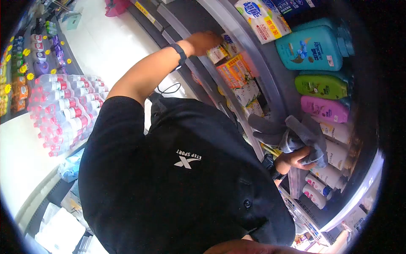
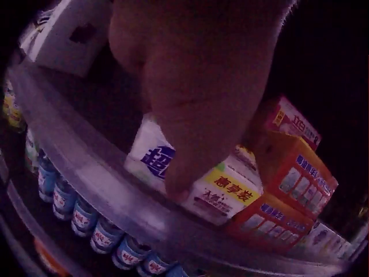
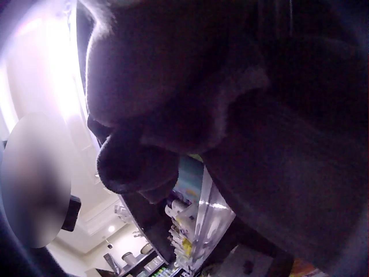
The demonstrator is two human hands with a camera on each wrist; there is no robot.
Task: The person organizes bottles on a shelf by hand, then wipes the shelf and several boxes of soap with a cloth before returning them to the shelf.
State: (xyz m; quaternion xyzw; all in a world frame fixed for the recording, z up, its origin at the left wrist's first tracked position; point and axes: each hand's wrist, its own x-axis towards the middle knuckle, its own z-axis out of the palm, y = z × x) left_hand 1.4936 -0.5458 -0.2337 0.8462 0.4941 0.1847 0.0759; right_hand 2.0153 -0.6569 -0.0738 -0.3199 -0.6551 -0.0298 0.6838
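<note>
On a shelf, my left hand [image 1: 205,43] [image 2: 199,98] reaches over a white package [image 1: 217,55] [image 2: 222,199] with a yellow band and blue lettering. In the left wrist view one digit lies bent over the package's front; the other fingers are hidden. Orange boxes [image 1: 237,70] [image 2: 297,173] stand beside it. My right hand [image 1: 294,158] grips grey gloves [image 1: 306,133], their fabric hanging loosely over it, beside the shelf of bottles. In the right wrist view, dark shapes of hand and cloth fill most of the frame.
Shampoo bottles, teal [image 1: 311,47], green [image 1: 321,86] and pink [image 1: 325,109], lie along the right shelf in the head view. A clear shelf edge [image 2: 124,196] runs in front of the packages, above blue-labelled containers [image 2: 106,234]. Wrapped bottles [image 1: 67,110] stand on the floor.
</note>
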